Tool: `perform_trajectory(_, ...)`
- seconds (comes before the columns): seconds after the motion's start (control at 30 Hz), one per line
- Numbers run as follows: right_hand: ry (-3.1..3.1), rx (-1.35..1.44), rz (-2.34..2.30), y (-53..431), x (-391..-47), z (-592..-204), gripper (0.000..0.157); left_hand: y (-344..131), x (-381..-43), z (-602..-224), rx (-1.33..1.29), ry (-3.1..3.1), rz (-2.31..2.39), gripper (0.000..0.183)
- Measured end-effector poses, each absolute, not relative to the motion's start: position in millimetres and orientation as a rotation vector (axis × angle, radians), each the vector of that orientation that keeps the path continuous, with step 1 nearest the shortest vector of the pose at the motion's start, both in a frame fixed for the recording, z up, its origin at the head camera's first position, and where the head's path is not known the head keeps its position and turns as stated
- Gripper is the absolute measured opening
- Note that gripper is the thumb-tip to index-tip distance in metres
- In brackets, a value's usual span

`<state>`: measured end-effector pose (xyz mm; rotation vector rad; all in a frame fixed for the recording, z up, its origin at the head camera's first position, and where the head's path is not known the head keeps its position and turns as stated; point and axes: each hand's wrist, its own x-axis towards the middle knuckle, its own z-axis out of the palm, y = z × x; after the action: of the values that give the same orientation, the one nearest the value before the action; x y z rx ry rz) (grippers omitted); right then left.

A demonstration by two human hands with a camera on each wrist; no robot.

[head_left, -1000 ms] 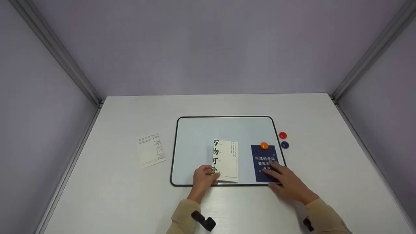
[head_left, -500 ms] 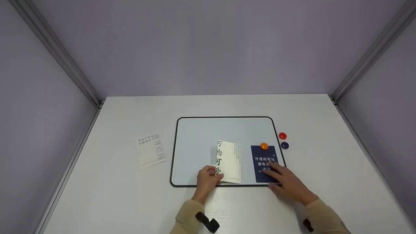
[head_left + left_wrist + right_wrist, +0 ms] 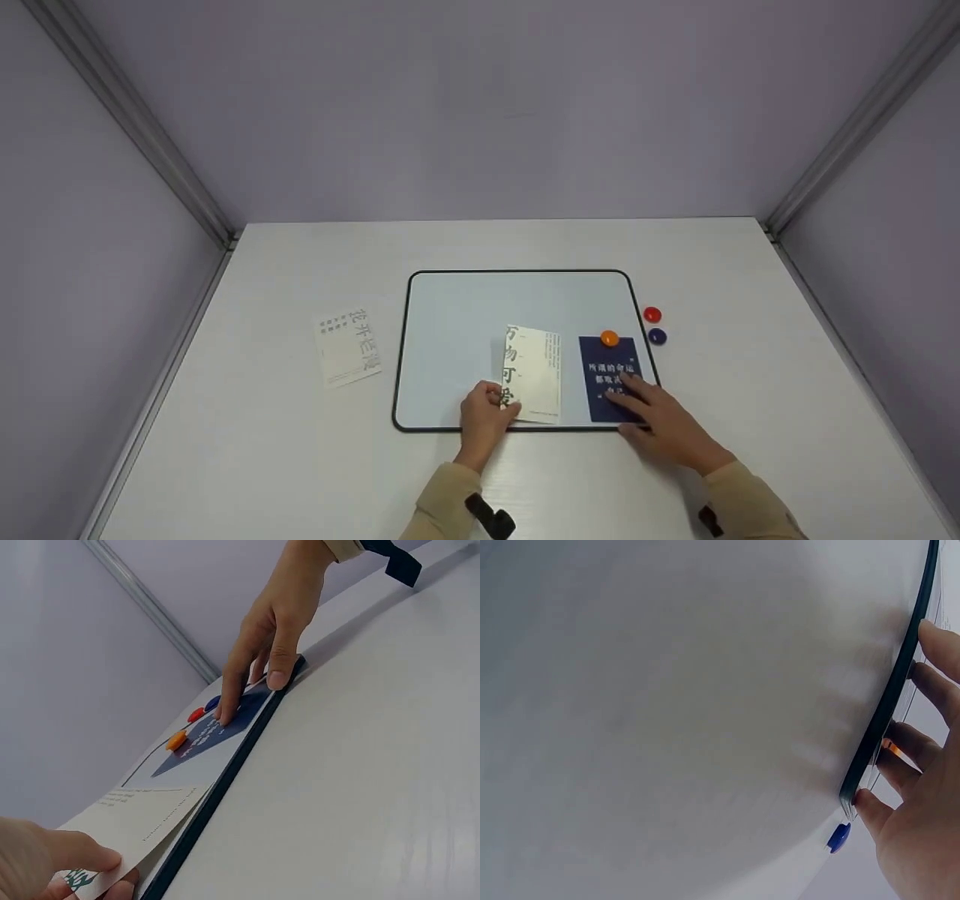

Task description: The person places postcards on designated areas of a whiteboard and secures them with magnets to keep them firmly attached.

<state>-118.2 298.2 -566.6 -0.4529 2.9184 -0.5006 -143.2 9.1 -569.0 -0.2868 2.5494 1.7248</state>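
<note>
My left hand (image 3: 484,414) pinches the lower left corner of a cream card (image 3: 537,375) with dark green lettering, thumb on top and fingers beneath. The card is over a whiteboard (image 3: 457,322) with a black frame; its near edge stands slightly off the surface in the left wrist view. To its right, a navy card (image 3: 600,358) with white lettering lies on the board, an orange round magnet (image 3: 610,338) on its top edge. My right hand (image 3: 667,427) rests its extended fingers on the navy card's lower right, thumb at the board's front frame.
A red magnet (image 3: 652,315) and a dark blue magnet (image 3: 657,336) sit just beyond the board's right edge. Another pale card (image 3: 348,348) with grey lettering lies on the white table (image 3: 262,450), left of the board. Walls rise around the back and sides.
My left hand has slid the cream card to the right across the board, nearer the navy card. The right hand stays where it was.
</note>
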Motion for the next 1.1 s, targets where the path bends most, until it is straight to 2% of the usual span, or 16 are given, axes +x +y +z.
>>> perform_trajectory(0.53, 2.945, -0.495, -0.489, 296.9, -117.5, -564.6, 0.048, 13.8, -140.1, -561.9, -0.119, 2.796, 1.398, 0.027)
perform_trajectory(1.1, 2.927, -0.465, -0.516, 297.8, -117.5, -565.8, 0.048, 24.8, -136.0, -565.0, -0.107, 2.907, 1.276, 0.035)
